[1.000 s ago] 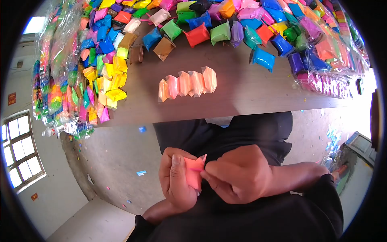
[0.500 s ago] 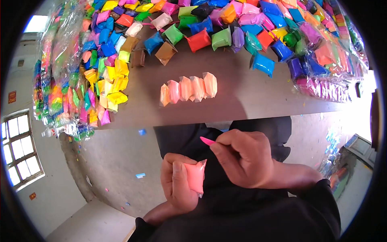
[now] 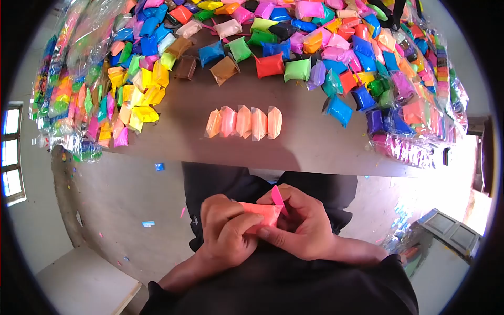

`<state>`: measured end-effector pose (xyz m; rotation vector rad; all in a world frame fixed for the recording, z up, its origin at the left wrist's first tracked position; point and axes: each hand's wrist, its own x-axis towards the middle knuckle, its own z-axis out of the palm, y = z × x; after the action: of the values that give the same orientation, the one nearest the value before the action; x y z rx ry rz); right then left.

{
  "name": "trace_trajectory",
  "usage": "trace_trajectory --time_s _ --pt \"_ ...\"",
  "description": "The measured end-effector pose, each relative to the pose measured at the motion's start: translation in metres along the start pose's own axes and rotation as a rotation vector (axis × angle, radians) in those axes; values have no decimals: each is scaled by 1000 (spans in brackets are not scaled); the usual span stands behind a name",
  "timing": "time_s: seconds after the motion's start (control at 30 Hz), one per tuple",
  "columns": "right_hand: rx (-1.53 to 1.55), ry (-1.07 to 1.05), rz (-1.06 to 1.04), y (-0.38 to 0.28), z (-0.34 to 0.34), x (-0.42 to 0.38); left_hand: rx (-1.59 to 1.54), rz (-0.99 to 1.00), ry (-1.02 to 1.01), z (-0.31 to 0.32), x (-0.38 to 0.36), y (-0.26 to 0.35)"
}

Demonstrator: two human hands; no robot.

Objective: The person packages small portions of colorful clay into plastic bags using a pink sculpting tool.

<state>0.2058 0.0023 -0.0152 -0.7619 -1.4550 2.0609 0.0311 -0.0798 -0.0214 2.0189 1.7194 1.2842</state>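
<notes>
A salmon-pink packet is held over my lap, between both hands. My left hand wraps its fingers round the left part of it. My right hand pinches the packet's right end, and a bright pink pointed tool sticks up from its fingers. On the table, beyond my hands, several peach and pink packets stand side by side in a short row.
Many coloured packets are heaped along the table's far side. Clear plastic bags of packets lie at the left and right. A grey cabinet stands at the lower right, a pale surface at the lower left.
My hands have come together, and my right hand now touches the packet. The pink tool has turned upright. The packet has tilted closer to level. The whole view has shifted slightly.
</notes>
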Motion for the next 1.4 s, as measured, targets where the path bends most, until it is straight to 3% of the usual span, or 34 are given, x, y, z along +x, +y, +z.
trace_trajectory --time_s 0.07,0.13,0.17,0.23,0.3,0.53,0.67,0.9,1.03,1.1,1.17,1.33,1.4 --pt "267 56 151 -6 5 2 66 -27 -8 0 1 3" --pt "233 43 161 -3 -2 1 -225 -284 123 3 5 8" --pt "202 36 171 -3 -6 0 -224 -285 126 1 6 8" --pt "186 43 213 -3 -6 0 -867 -544 43 -3 4 9" --pt "212 50 116 3 -4 0 -869 -637 28 -6 0 8" --pt "111 67 149 14 -7 2 -757 -754 -42 -4 -3 1" --pt "367 89 172 15 -4 9 -920 -939 38 -2 6 5" --pt "469 95 242 16 -6 12 -831 -910 35 -5 8 2" --pt "374 137 239 24 -9 9 -741 -981 3 -5 13 11" --pt "323 128 126 26 -11 9 -745 -1005 -25 -5 12 10" --pt "301 103 111 25 -12 10 -713 -920 -163 -6 9 5" --pt "208 80 80 14 -18 10 -623 -783 -215 -7 12 6" --pt "-41 45 141 9 -24 11 -568 -737 -200 -5 8 5"
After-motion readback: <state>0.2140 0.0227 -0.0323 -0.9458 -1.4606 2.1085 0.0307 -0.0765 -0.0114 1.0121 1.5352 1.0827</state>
